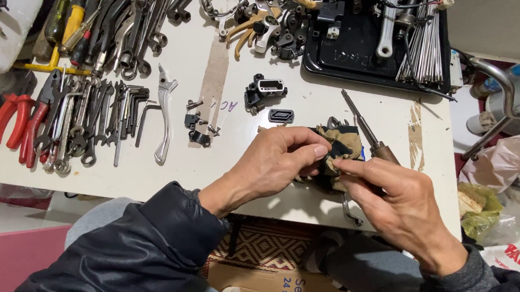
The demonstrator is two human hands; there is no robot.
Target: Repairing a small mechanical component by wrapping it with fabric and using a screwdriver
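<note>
Rag (pixel 343 145), 1 dirty tan-and-black cloth, is lying near the front edge of the white table (pixel 227 91), w/ both hands working on it. Left hand (pixel 277 162) is curling around its left side, thumb and fingers pinching a black bit. Right hand (pixel 396 197) is pinching the rag's edge w/ thumb and forefinger. Just right of the rag: 1 screwdriver (pixel 364 129). Well left of it: 1 silver lever (pixel 164 114), 2 red-handled pliers (pixel 18 124).

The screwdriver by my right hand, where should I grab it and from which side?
Probably the brown handle of the screwdriver, from above and the right: it lies flat, shaft pointing up-left, and your right hand is already beside the handle.
</note>
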